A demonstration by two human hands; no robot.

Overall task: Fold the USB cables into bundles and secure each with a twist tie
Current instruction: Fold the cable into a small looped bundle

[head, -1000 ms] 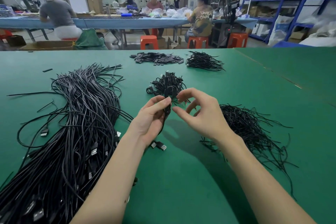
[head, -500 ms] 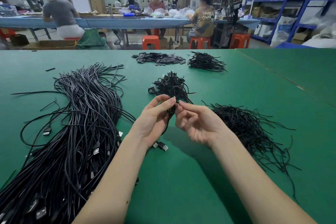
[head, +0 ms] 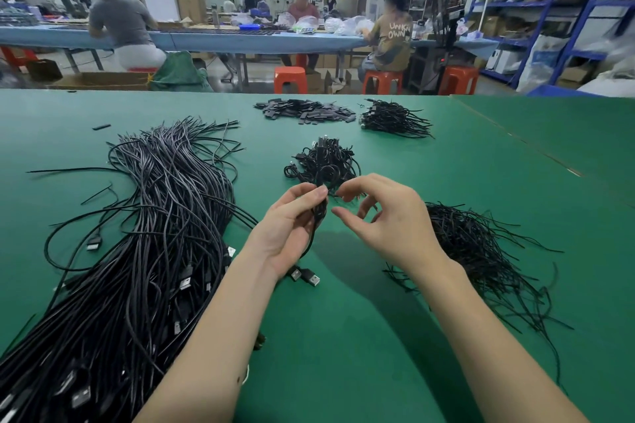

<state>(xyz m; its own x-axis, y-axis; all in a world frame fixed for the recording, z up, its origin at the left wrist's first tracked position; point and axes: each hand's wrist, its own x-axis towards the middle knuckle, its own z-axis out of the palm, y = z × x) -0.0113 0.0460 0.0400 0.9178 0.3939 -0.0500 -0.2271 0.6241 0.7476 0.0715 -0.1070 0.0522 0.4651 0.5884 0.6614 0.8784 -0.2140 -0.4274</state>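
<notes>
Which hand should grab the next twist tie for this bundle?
Probably the right. The left hand grips the folded cable bundle, while the right hand holds nothing visible and hovers beside the twist tie pile on its own side.

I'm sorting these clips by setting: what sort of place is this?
Most likely a small factory packing floor: a heap of loose USB cables on a green worktable, workers on stools at a long bench, and blue storage racks.
</notes>
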